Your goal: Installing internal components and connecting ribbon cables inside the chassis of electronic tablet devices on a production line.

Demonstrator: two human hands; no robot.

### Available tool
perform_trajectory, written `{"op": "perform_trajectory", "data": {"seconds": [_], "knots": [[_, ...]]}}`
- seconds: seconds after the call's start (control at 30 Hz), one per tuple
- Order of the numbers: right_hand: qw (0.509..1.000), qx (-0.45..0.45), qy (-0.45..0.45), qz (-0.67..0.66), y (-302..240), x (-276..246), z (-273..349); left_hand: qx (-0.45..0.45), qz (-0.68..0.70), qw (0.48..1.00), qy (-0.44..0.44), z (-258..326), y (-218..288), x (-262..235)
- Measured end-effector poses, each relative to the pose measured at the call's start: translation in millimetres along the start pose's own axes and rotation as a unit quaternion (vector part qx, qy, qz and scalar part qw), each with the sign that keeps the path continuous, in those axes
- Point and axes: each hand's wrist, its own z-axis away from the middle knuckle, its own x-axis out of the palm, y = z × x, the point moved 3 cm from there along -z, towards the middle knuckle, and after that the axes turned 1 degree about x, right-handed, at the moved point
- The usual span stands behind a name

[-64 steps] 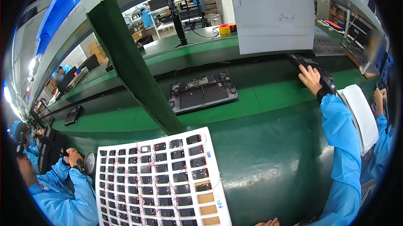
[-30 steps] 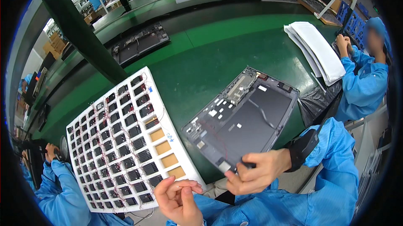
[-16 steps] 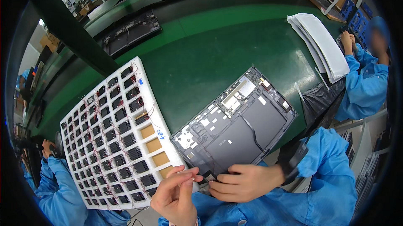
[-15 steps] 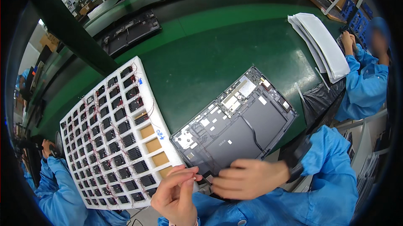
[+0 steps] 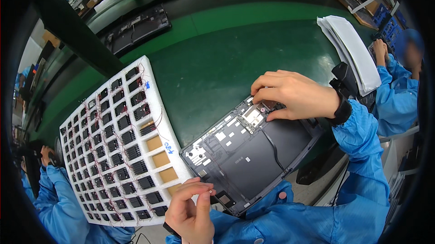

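Observation:
A dark grey laptop base (image 5: 253, 162), its inside exposed, lies tilted at the table's near edge. My right hand (image 5: 297, 94) is over the circuit board (image 5: 253, 116) on its far side, with thumb and fingers spread and bent down onto it. The palm and fingers hide part of the board; nothing held shows between them. By the base's near left corner, my left hand (image 5: 192, 212) is raised with thumb and forefinger pinched together. A tiny pale bit shows at their tips, too small to name. A flat black cable (image 5: 272, 146) crosses the base.
Left of the base, a white foam tray (image 5: 158, 103) holds rows of small black finned parts with thin red wires; several pockets are bare. Another laptop base (image 5: 138, 29) lies farther back. White sheets (image 5: 349, 54) are stacked at right. Blue-sleeved people work on both sides.
My right hand has moved from the base's near left corner, away and to the right, onto the circuit board. My left hand keeps its pinch in nearly the same place.

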Motion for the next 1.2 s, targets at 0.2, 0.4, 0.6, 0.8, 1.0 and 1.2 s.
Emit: {"op": "perform_trajectory", "data": {"seconds": [0.2, 0.4, 0.6, 0.8, 1.0, 1.2], "knots": [[0.999, -0.030, 0.007, -0.024, 4.4, 0.5, -0.4, 0.035, -0.029, 0.999, -0.013, 0.5, -3.2, 1.0], [0.998, -0.054, -0.004, -0.019, 0.4, 3.4, -1.0, -0.009, -0.059, 0.998, -0.026, -1.3, -2.3, 2.6], [0.986, -0.116, 0.074, -0.095, 0.0, 5.2, 0.8, -0.139, 0.004, 0.990, -0.025, -5.2, 1.5, 12.2], [0.962, -0.145, 0.145, -0.181, -18.9, 17.6, 6.2, -0.125, -0.061, 0.988, -0.067, -13.2, -1.0, 25.9], [0.953, -0.171, 0.180, -0.176, -21.7, 21.4, 12.0, -0.101, -0.126, 0.984, -0.071, -14.5, 0.6, 34.0], [0.954, -0.172, 0.181, -0.167, -23.1, 22.5, 14.9, -0.016, -0.211, 0.974, -0.076, -18.4, 3.8, 44.6]]}}
